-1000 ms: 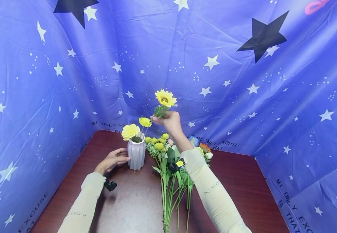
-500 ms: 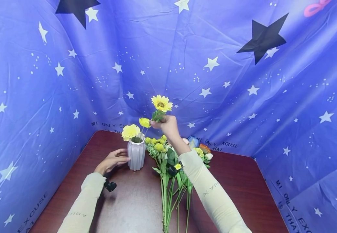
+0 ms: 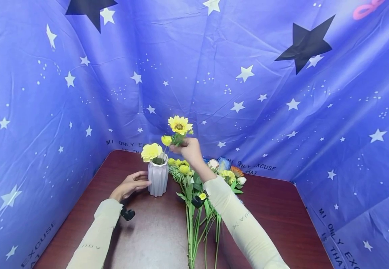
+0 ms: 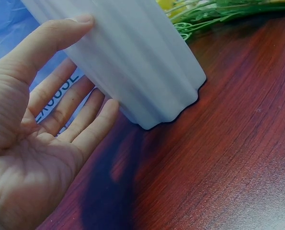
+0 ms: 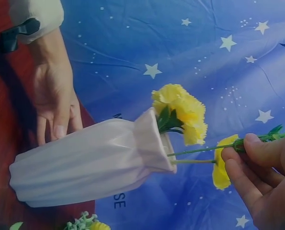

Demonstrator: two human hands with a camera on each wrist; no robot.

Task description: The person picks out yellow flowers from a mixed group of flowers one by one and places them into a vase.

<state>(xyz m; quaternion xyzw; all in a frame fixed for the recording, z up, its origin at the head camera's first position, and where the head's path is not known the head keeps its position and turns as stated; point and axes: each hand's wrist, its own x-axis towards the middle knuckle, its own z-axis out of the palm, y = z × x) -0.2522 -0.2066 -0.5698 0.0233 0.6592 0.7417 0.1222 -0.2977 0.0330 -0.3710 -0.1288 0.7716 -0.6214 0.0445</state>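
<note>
A pale fluted vase (image 3: 158, 179) stands upright on the table. My left hand (image 3: 130, 185) touches its left side with thumb and fingertips, fingers fairly straight, as the left wrist view shows. Above the vase my right hand (image 3: 190, 150) pinches the green stem of a yellow sunflower (image 3: 180, 125) between thumb and fingers. The lower stem (image 5: 195, 151) enters the vase mouth in the right wrist view; its end is hidden inside. A yellow carnation (image 3: 152, 152) and a smaller yellow flower (image 3: 166, 140) are in the vase.
Several long-stemmed flowers (image 3: 194, 213) lie right of the vase, partly under the right forearm, with yellow, white, blue and orange blooms. The dark red wooden table (image 3: 275, 213) has a back edge close to a blue star-printed curtain (image 3: 194, 67).
My right hand has moved left and down with the sunflower, bringing it closer over the vase. The left hand and the vase have stayed in place.
</note>
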